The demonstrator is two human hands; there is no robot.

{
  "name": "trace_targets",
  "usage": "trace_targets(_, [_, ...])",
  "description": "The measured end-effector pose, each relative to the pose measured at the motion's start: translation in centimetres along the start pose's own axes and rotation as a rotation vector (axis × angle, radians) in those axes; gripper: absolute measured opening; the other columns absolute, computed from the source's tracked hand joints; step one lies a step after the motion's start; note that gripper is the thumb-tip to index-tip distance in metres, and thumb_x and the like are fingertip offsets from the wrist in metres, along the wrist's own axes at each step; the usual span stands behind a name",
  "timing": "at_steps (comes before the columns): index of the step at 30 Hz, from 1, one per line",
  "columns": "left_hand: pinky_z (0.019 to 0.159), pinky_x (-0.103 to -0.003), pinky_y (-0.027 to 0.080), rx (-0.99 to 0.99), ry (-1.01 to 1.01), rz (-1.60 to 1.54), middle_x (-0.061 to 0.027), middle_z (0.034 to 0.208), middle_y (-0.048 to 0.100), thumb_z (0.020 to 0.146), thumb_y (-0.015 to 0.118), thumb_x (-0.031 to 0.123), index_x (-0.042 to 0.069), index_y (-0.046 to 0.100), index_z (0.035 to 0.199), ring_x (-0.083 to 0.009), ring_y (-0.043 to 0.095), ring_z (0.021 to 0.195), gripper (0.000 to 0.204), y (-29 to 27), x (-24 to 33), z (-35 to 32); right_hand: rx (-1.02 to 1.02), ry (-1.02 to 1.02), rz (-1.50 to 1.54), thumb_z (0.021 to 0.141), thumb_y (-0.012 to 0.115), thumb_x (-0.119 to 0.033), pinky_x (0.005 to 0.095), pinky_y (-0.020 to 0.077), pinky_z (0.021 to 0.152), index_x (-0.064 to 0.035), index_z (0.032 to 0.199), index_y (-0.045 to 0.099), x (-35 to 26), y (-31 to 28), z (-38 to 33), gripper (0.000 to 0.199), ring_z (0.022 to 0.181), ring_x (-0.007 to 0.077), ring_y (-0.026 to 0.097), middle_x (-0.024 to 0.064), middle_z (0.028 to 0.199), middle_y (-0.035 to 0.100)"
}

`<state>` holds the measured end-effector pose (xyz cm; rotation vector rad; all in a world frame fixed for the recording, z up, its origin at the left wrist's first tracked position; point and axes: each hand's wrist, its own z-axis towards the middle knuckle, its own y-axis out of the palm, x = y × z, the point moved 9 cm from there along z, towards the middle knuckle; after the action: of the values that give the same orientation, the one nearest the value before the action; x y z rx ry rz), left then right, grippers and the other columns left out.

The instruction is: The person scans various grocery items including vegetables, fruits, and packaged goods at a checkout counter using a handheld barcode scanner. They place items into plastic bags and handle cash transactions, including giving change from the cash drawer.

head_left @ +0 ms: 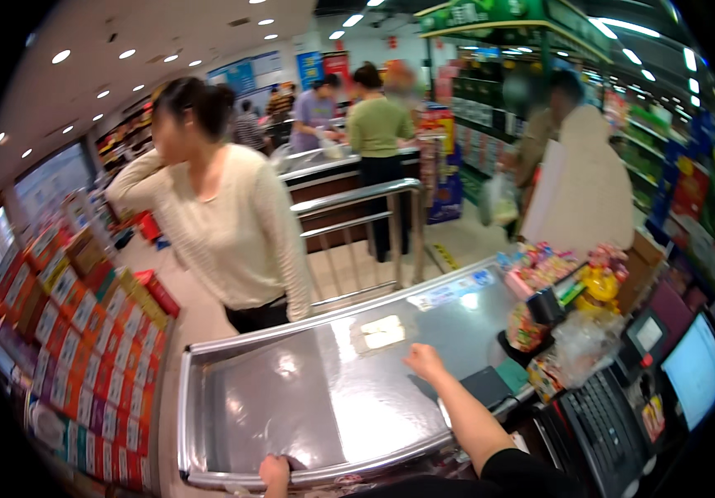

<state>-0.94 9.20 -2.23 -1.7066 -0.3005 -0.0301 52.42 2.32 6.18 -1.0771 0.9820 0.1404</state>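
Note:
A metal-topped checkout counter [266,394] stretches in front of me. My left hand [274,473] is at its near rim, fingers bunched and closed over the metal edge. Above the middle of the counter, my right hand [424,363] is reached out from a dark sleeve with its fingers curled in. The inside of that hand is hidden, so what it holds, if anything, does not show. Just beyond it, a pale rectangular patch [382,332] shows on the metal surface. A dark flat pad [483,388] lies beside my right forearm, with a green piece [513,375] at its end.
Across the counter stands a person in a cream sweater [233,216], by a metal railing [357,207]. Keyboard [605,427], lit screen [696,369], plastic bag [586,344] and candy [544,267] crowd the right. Stacked boxes [96,357] rise at left. Other people stand farther back.

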Motion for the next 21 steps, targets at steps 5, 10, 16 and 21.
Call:
trace_targets(5, [0.085, -0.049, 0.048, -0.24, 0.034, 0.082, -0.0246, 0.098, 0.065, 0.087, 0.044, 0.047, 0.001, 0.068, 0.098, -0.0401, 0.062, 0.098, 0.053, 5.7, -1.6, 1.8, -0.011, -0.013, 0.026, 0.074, 0.07, -0.028, 0.0449, 0.0491, 0.065, -0.0055, 0.076, 0.062, -0.2, -0.2, -0.2, 0.024, 0.073, 0.0361, 0.063, 0.0156, 0.074, 0.065])
trace_targets(10, [0.077, -0.049, 0.051, -0.181, 0.135, 0.075, -0.0265, 0.086, 0.066, 0.088, 0.043, 0.045, -0.003, 0.068, 0.088, -0.0412, 0.065, 0.087, 0.055, 3.6, 0.0, 1.5, -0.026, 0.033, 0.029, 0.074, 0.068, -0.027, 0.0461, 0.048, 0.065, -0.0072, 0.076, 0.059, 0.0, -0.6, -0.3, 0.021, 0.075, 0.0362, 0.062, 0.0154, 0.075, 0.065])
trace_targets(16, [0.074, -0.049, 0.051, -0.1, 0.102, 0.042, -0.0267, 0.08, 0.065, 0.088, 0.042, 0.044, -0.005, 0.068, 0.084, -0.0413, 0.065, 0.081, 0.056, 3.5, -1.6, 2.0, -0.013, 0.034, 0.042, 0.076, 0.067, -0.027, 0.0452, 0.0449, 0.06, -0.0065, 0.071, 0.054, -1.0, -1.0, -0.7, 0.025, 0.071, 0.035, 0.06, 0.0143, 0.07, 0.062])
trace_targets(21, [0.076, -0.049, 0.051, -0.086, 0.095, 0.074, -0.0249, 0.082, 0.066, 0.088, 0.041, 0.045, -0.002, 0.069, 0.086, -0.0409, 0.065, 0.084, 0.055, 3.3, -1.9, 1.7, -0.037, 0.029, 0.038, 0.077, 0.066, -0.025, 0.0468, 0.0458, 0.063, -0.0064, 0.074, 0.057, -0.5, -0.6, -0.5, 0.021, 0.074, 0.0368, 0.061, 0.0169, 0.072, 0.062])
